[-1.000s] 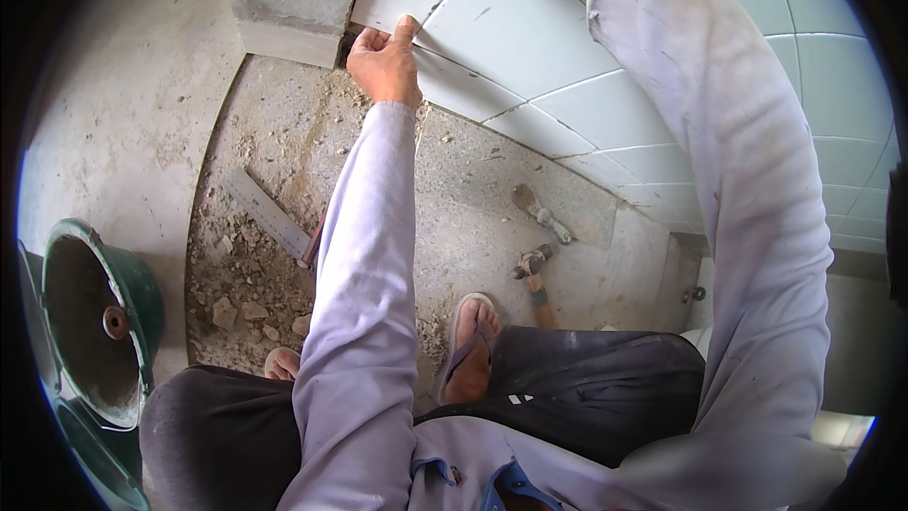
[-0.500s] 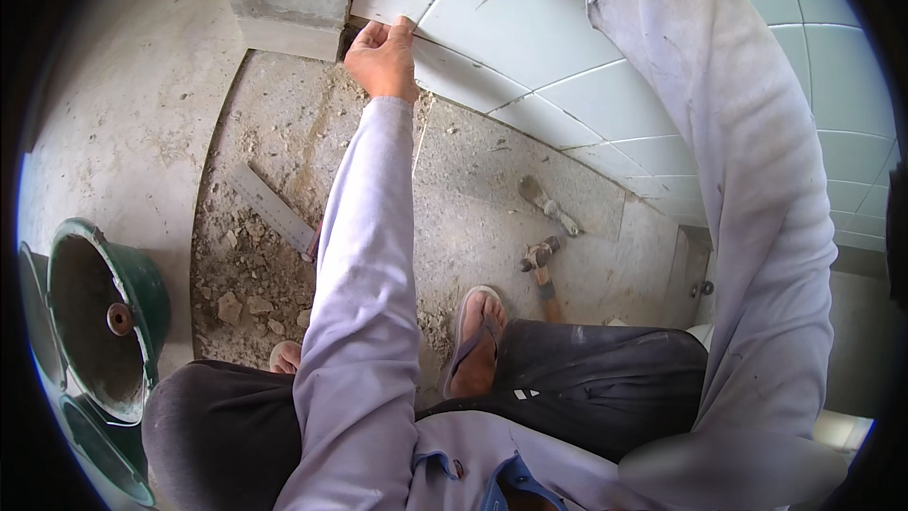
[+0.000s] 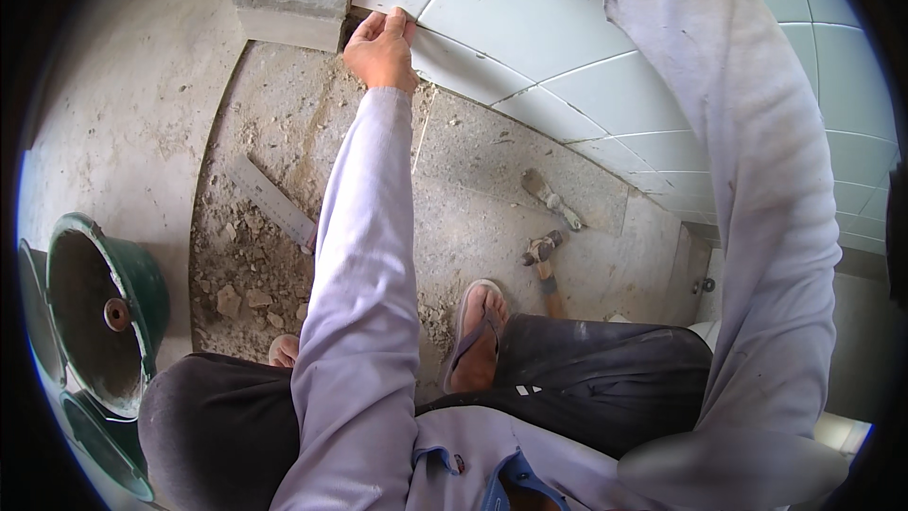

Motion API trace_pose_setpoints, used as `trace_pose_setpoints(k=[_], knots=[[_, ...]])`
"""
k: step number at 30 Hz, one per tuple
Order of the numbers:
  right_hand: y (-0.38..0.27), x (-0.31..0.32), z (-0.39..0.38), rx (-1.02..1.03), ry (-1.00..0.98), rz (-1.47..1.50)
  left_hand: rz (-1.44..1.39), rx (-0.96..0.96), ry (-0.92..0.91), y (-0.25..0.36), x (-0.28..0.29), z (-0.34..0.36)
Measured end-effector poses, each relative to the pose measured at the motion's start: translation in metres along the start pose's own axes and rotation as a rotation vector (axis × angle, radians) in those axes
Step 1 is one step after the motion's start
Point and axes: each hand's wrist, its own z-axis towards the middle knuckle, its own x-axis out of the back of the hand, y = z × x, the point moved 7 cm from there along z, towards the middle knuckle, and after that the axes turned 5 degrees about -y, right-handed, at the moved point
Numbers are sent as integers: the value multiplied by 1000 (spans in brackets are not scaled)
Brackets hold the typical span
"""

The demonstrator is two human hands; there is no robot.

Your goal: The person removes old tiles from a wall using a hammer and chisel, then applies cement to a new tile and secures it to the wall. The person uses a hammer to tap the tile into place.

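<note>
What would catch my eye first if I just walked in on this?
Probably the pale wall tiles across the upper right, and the left hand, its fingers at one tile's lower edge. Next, the broken rubble left of centre and the green bucket at the far left. A wooden-handled hammer lies right of centre.

1. The floor (image 3: 473, 203) is dusty concrete.
2. Rubble (image 3: 251, 270) litters its left part; a ruler (image 3: 270, 199) lies there, one end hidden.
3. A hammer (image 3: 543, 266) and small tool (image 3: 550, 199) lie near each other.
4. A green bucket (image 3: 147, 289) stands far left.
</note>
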Motion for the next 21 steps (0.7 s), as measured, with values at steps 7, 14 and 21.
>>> trace_pose_setpoints(k=[7, 14, 21], knots=[[2, 1, -1, -123, -127, 70, 14, -11, 8, 0, 1, -2], [-5, 7, -1, -219, -228, 97, 16, -6, 34, -2, -1, -2], [-12, 13, -5, -210, -347, 66, 20, -7, 21, -2, 0, 0]])
